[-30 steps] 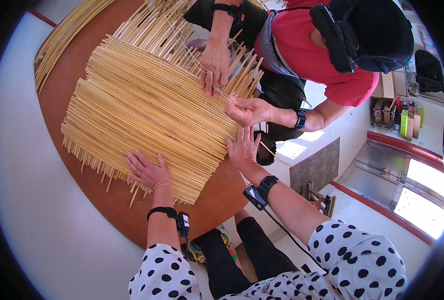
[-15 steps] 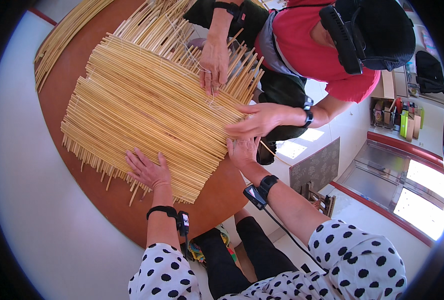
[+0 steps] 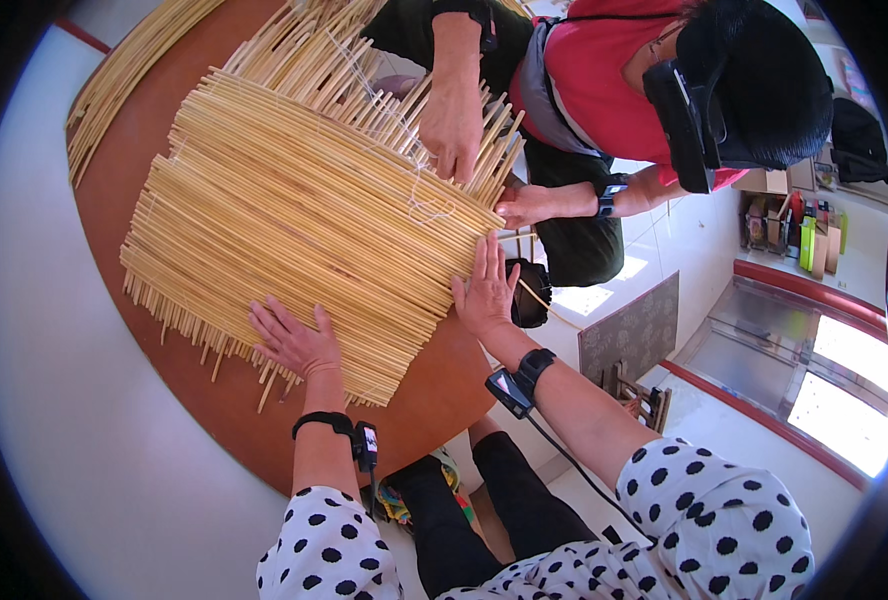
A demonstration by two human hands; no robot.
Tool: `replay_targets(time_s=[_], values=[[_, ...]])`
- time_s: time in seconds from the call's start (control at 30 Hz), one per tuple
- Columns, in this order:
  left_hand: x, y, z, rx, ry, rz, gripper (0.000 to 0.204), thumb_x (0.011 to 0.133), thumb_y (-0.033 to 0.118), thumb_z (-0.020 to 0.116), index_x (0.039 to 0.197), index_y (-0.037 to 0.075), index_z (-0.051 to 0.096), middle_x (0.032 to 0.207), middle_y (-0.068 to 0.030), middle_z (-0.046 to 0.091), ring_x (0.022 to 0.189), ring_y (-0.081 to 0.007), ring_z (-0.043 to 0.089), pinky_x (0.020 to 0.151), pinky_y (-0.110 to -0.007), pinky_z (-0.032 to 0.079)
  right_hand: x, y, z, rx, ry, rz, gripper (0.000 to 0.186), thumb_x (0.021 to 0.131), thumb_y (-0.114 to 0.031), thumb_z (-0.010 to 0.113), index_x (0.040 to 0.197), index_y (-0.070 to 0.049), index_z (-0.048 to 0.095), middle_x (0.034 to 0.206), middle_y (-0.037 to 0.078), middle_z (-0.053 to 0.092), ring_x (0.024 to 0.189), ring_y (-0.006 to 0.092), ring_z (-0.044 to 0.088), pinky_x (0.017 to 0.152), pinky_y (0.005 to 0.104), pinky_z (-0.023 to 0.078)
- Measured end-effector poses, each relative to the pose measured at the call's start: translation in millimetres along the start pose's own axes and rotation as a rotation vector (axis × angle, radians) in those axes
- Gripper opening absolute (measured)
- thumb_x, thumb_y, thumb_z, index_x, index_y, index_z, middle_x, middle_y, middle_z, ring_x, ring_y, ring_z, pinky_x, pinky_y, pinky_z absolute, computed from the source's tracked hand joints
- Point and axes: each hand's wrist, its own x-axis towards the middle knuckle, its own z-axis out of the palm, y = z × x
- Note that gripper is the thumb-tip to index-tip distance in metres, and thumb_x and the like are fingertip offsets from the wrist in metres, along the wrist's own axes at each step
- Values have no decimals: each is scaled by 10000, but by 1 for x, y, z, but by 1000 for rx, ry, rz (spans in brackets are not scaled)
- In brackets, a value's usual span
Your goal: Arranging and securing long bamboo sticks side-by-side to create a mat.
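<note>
A mat of straw-coloured reeds [image 3: 294, 220], laid side by side and tied with white string [image 3: 429, 208], lies on a round brown table. My left hand [image 3: 299, 340] rests flat on its near edge, fingers spread. At the mat's right edge, my right hand [image 3: 486, 295] lies with its fingers stretched out against the reed ends. Just beyond it, a co-worker's hand [image 3: 529, 204] touches the mat's far right corner. The co-worker's other hand [image 3: 452, 130] reaches down to the far edge near the string; its fingertips are partly hidden.
More loose reeds [image 3: 309, 50] lie under and behind the mat, sticking out toward the co-worker [image 3: 604, 80]. Another bundle of reeds [image 3: 134, 75] follows the far left rim of the brown table [image 3: 414, 440]. A shelf with small items [image 3: 804, 235] stands at right.
The co-worker's lower hand has drawn back to the mat's corner, and the upper one has shifted slightly right. My right hand's fingers, partly covered before, now show stretched out. My left hand stays put.
</note>
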Motion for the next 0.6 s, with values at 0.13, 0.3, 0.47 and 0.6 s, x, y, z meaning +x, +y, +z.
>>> replay_targets(time_s=[0.13, 0.3, 0.47, 0.6], values=[[1, 1, 0, 13, -2, -7, 820, 904, 497, 554, 1542, 130, 193, 1617, -105, 138, 1492, -292, 139, 1143, -616, 191, 2, -1, 0, -3, -14, 3, 840, 904, -417, 558, 1522, -18, 151, 1606, 178, 92, 1436, 416, 214, 1103, 669, 182], [0, 3, 3, 11, 28, 0, 806, 911, 499, 542, 1541, 129, 202, 1615, -107, 151, 1491, -294, 148, 1137, -620, 201, 3, 1, 0, 4, -11, 8, 836, 906, -410, 561, 1522, -19, 153, 1608, 172, 88, 1435, 416, 214, 1108, 661, 181], [0, 1, 5, 21, 23, 9, 821, 901, 510, 551, 1538, 121, 207, 1612, -116, 154, 1492, -298, 144, 1136, -627, 196, 3, 1, 1, 4, -2, 5, 835, 904, -410, 563, 1520, -18, 158, 1608, 168, 93, 1436, 410, 211, 1106, 660, 186], [0, 0, 6, 33, 26, 14, 841, 886, 517, 569, 1533, 114, 214, 1609, -125, 158, 1493, -303, 142, 1133, -632, 198, 3, 0, 0, 0, -2, 4, 838, 900, -408, 566, 1518, -15, 159, 1606, 170, 95, 1438, 400, 207, 1102, 660, 194]])
